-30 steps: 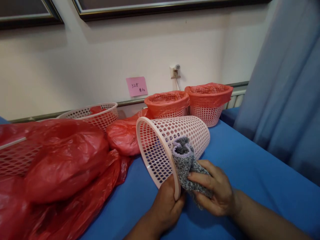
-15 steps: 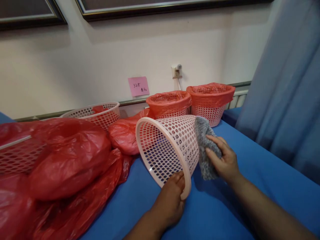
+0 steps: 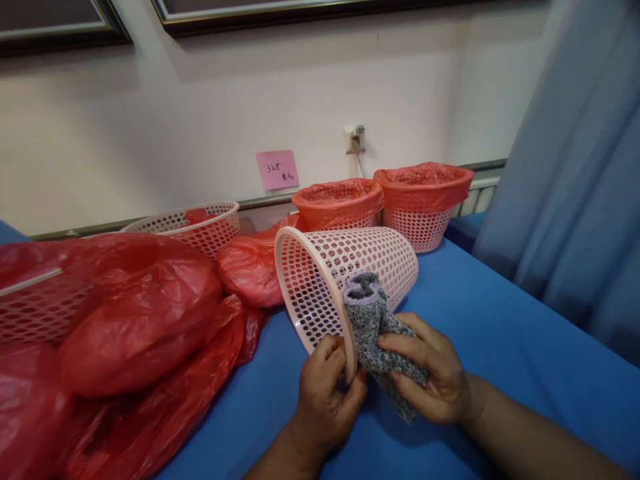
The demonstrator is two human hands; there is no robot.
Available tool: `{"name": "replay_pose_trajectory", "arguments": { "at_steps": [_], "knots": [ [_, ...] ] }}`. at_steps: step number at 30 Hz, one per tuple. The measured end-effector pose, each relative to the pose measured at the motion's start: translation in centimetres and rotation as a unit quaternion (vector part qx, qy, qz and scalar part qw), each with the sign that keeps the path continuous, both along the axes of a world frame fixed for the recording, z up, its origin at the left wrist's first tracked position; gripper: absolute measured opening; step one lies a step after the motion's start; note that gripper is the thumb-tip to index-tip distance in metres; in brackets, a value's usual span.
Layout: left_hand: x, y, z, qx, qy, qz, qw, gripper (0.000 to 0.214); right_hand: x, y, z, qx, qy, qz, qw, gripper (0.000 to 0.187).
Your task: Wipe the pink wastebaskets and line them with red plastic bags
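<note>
A pale pink perforated plastic wastebasket (image 3: 367,257) lies on its side on the blue surface, its open mouth facing left and toward me. My left hand (image 3: 327,397) grips the near lower part of its rim, thumb outside and fingers on the inner side. In my right hand (image 3: 433,370) is a bunched grey mottled cloth (image 3: 370,327) with a pale purple edge. The cloth rests against the outside of the wastebasket close to the rim, just right of my left hand.
Behind stand two wastebaskets lined with red bags, one in the middle (image 3: 340,203) and one to the right (image 3: 423,203). Red plastic bags (image 3: 145,313) heap up on the left, near another basket (image 3: 215,230). A blue curtain (image 3: 575,200) hangs at right.
My right hand has brought the cloth from the wastebasket's base end leftward to near the rim. The basket has turned slightly, and my left hand has shifted its hold on the rim.
</note>
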State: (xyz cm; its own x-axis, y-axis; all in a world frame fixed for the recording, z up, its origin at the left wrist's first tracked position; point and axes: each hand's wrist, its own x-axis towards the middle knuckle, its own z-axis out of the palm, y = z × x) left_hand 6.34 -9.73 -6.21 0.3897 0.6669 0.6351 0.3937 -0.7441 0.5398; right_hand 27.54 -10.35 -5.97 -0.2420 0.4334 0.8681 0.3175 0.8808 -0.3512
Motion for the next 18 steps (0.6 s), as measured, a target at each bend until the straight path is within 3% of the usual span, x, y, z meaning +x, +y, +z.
{"name": "replay_pose_trajectory", "arguments": {
  "at_steps": [3,6,9,12,14,16,18],
  "knots": [
    [-0.1,-0.2,0.4,0.014,-0.009,0.0,1.0,0.014,-0.3,0.1,-0.7,0.013,-0.007,-0.021,1.0,0.05],
    [-0.3,0.1,0.3,0.001,-0.005,0.024,1.0,0.017,1.1,2.5,-1.8,-0.064,0.065,-0.155,0.984,0.042],
    [-0.6,0.4,-0.1,-0.003,0.018,0.04,0.999,0.016,3.8,6.1,-3.0,-0.223,0.187,-0.271,0.918,0.041],
    [-0.7,0.6,-0.5,-0.019,0.059,0.046,0.997,0.015,5.7,8.1,-3.4,-0.311,0.266,-0.289,0.865,0.049],
    [-0.6,0.6,-0.6,-0.053,0.095,0.047,0.993,0.018,5.5,7.6,-3.0,-0.272,0.257,-0.29,0.881,0.048],
    [-0.4,0.6,-0.7,-0.094,0.136,0.033,0.986,0.031,4.3,5.6,-2.2,-0.172,0.195,-0.274,0.926,0.045],
    [-0.2,0.7,-0.8,-0.128,0.165,0.007,0.978,0.04,2.6,3.0,-1.2,-0.056,0.102,-0.211,0.971,0.048]
  ]
}}
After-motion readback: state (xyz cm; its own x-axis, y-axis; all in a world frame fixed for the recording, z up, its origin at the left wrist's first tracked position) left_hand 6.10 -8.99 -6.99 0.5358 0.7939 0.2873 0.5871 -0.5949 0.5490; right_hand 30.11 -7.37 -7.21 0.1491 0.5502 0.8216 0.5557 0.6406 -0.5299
